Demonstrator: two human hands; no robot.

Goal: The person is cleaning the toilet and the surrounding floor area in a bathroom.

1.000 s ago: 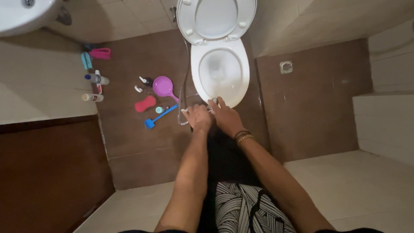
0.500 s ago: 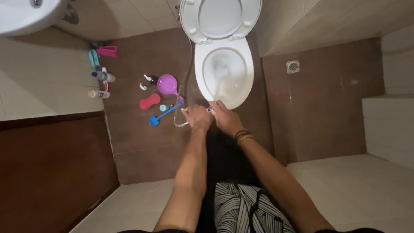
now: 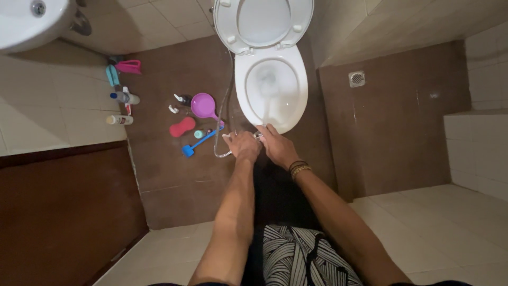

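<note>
Gripping a sprayer together, the left hand and right hand close around it just before the toilet's front rim. Its hose loops along the floor beside a purple scoop.

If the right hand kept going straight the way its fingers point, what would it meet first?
Most likely the front rim of the white toilet bowl, just beyond the right hand; its fingers point up-left at it. Height above the rim is unclear.
</note>
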